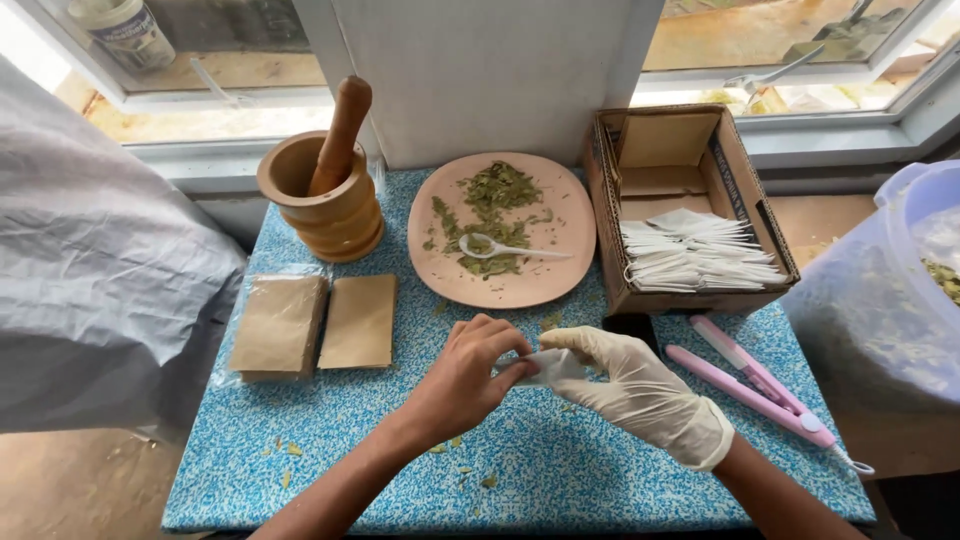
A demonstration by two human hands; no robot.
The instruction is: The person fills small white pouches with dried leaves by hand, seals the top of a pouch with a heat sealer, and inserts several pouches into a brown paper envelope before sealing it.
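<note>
A small white sachet [548, 366] was held between both hands above the bench [330, 440], near the middle of its front half. The left hand [468, 378], bare, was pinched closed on the sachet's left end; the right hand [640, 392], in a pale glove, was gripping its right end with the fingers [580, 345] curled over it. Whether the sachet was filled yet could not be told.

Dried leaves [490, 215] were still heaped on the plate [560, 270] at the back centre, with a white spoon [505, 247] lying among them, so much was judged left to pack. A box [740, 190] at the back right held a stack of flat white sachets [695, 255]. A pink sealer [755, 385] lay unused at the right edge. Two brown pouches [315, 322] lay at the left, a mortar [325, 205] with pestle [340, 135] at the back left corner. Crumbs were scattered near the front edge. Work was judged early or midway.
</note>
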